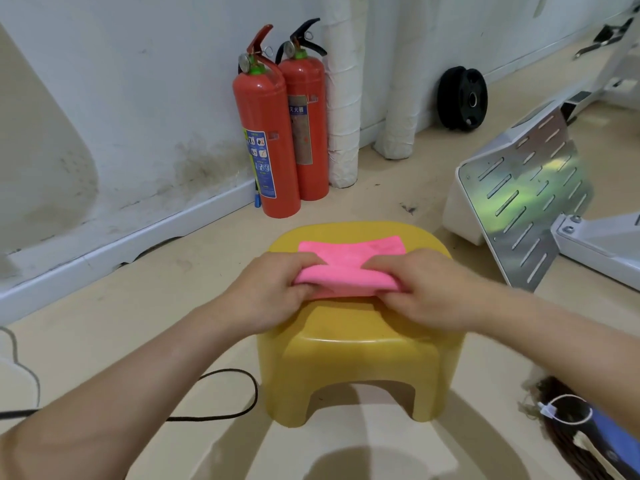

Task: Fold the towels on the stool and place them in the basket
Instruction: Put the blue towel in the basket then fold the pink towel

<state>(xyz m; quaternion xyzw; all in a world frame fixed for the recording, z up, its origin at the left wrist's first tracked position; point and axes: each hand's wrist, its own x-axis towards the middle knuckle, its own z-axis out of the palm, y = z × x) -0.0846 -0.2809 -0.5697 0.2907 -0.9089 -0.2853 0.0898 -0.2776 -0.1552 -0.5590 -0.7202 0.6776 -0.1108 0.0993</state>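
A pink towel lies on top of a yellow plastic stool in the middle of the view. Its near edge is lifted and rolled over toward the far side. My left hand grips the towel's near left corner. My right hand grips the near right corner. The far half of the towel still lies flat on the seat. At the bottom right edge a dark woven basket with a blue part shows only partly.
Two red fire extinguishers stand against the white wall behind the stool. White wrapped pipes rise beside them. A metal slotted plate on a white machine frame sits at the right. A black cable loops on the floor at the left.
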